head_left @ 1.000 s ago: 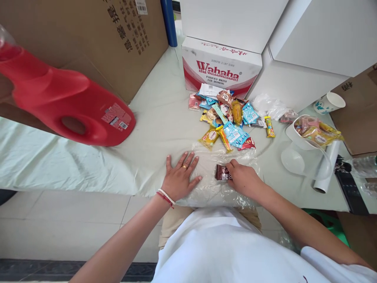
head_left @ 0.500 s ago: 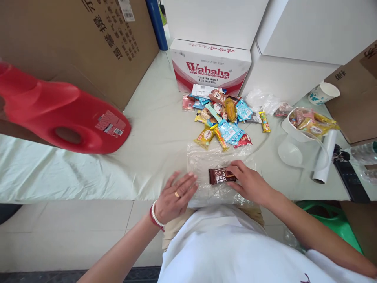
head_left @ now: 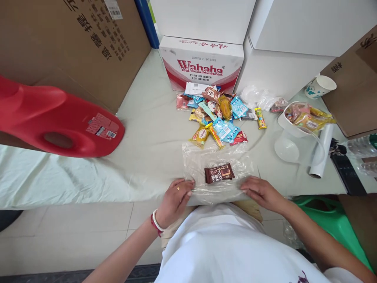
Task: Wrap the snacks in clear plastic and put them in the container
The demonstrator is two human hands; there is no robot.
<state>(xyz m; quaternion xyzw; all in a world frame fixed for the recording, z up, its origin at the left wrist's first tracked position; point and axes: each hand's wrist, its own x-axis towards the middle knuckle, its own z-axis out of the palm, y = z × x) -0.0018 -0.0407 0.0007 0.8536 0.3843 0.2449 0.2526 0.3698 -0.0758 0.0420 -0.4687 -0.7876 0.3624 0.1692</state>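
Note:
A clear sheet of plastic film lies spread near the table's front edge. On its middle rests a dark brown cocoa snack packet, with another brown wrapper edge showing from beneath. My left hand has its fingers closed at the film's left front edge. At the right front corner, my right hand pinches the film between thumb and fingers. Neither hand touches the packet. Just beyond the film sits a heap of wrapped snacks in blue, yellow and red.
A Wahaha carton stands behind the heap. To the left lies a big red jug. On the right are a white snack-filled container, a white roll, a paper cup and a black phone-like slab.
My right hand has let go of the cocoa packet and moved right to the film's corner. My left hand has come down onto the film's left edge, its fingers closing. The view has shifted slightly.

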